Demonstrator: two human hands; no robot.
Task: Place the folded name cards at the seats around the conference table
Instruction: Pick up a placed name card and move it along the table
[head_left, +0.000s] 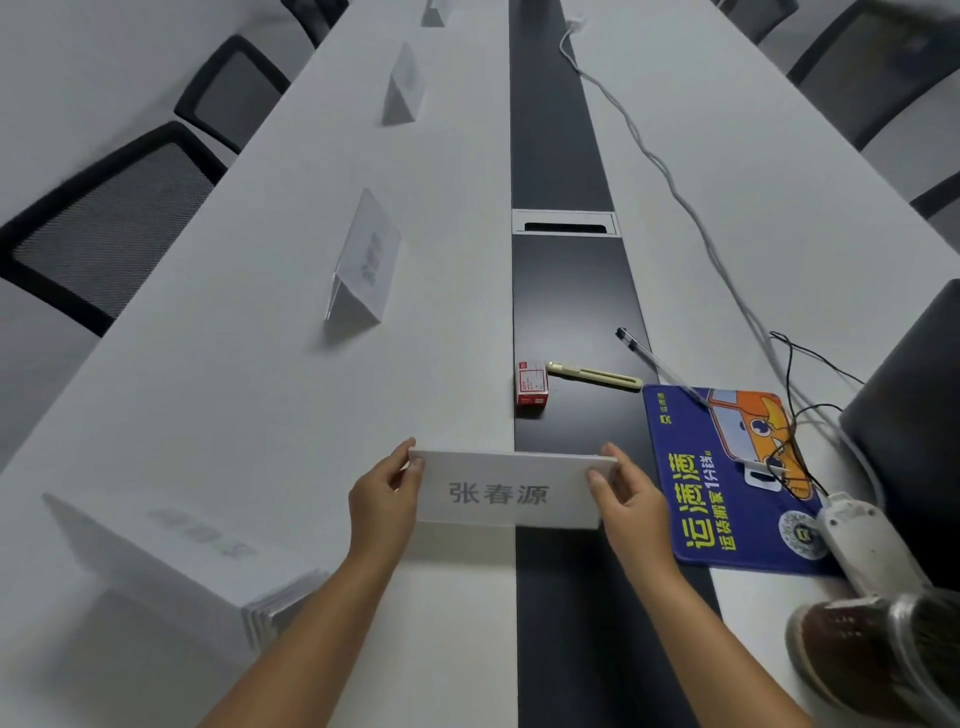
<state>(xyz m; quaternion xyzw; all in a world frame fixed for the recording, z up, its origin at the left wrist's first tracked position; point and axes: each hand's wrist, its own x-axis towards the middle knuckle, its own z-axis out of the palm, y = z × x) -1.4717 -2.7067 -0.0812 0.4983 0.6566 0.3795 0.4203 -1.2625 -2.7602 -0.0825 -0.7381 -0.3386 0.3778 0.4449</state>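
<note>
A white folded name card (506, 491) with grey printed characters is held up over the near end of the conference table (218, 395). My left hand (384, 501) pinches its left end and my right hand (626, 499) pinches its right end. Along the table's left side stand three folded name cards, the nearest (363, 267), the second (404, 88) and the farthest (434, 11). A stack of folded cards (171, 566) stands at the near left, beside my left forearm.
A red box (531, 383), a utility knife (592, 374) and a pen (657, 361) lie on the dark centre strip. A blue mouse pad (727, 499), cables, a white device (862, 540) and a dark laptop (919, 415) crowd the right. Mesh chairs (104, 223) line the left side.
</note>
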